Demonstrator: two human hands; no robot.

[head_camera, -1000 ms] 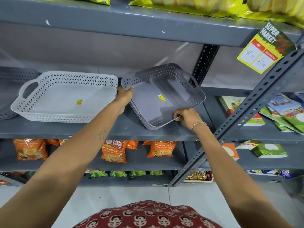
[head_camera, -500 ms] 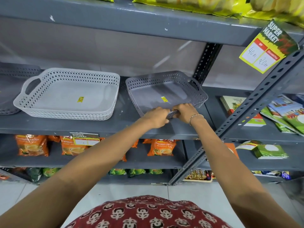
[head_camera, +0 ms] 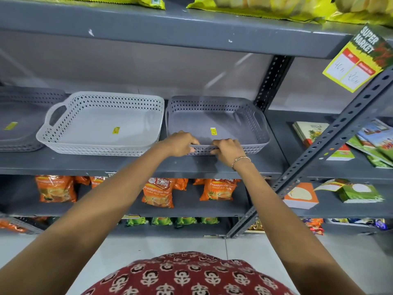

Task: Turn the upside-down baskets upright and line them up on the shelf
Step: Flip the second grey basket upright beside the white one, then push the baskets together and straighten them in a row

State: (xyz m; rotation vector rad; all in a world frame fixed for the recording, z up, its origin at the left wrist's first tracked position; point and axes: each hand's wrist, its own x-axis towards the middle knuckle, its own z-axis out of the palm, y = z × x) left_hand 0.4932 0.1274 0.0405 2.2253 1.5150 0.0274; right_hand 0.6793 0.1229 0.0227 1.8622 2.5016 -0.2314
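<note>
since the earlier frame the dark grey basket has been set down flat and upright on the shelf, just right of the light grey basket. its front rim is gripped by left hand and right hand, both closed. alignment looks nearly done.

Basket on shelf, right of basket
</note>
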